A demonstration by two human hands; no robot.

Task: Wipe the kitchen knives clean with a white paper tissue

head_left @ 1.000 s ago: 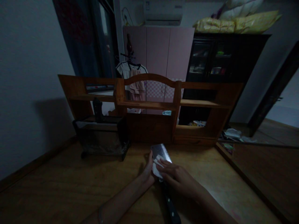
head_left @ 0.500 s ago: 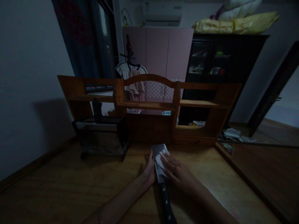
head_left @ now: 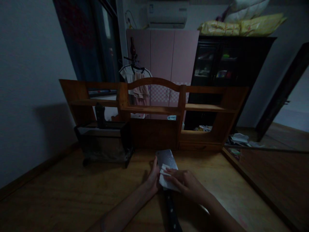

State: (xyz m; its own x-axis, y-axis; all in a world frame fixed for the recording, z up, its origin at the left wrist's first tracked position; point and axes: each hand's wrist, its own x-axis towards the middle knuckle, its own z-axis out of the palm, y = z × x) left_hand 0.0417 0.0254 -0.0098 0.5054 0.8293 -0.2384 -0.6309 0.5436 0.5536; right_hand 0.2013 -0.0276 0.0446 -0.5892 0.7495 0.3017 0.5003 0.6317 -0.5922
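A cleaver (head_left: 168, 157) with a broad metal blade and a black riveted handle points away from me, its handle toward the bottom edge. My left hand (head_left: 154, 177) grips the blade from its left side, the thumb along the edge and the other fingers hidden beneath. On the blade's upper face, close to the handle, lies a folded white tissue (head_left: 166, 183). My right hand (head_left: 184, 182) presses that tissue against the metal with its fingers together.
A wooden table (head_left: 72, 193) spreads beneath my hands. At the back left stands a black knife rack (head_left: 103, 145) with another dark handle sticking up. Behind runs a wooden shelf unit (head_left: 154, 111) with a small drawer at right. The table's raised right edge borders a lower floor.
My right hand has slid the tissue down the blade toward the handle, baring more of the far end. My left hand and the cleaver have stayed almost still.
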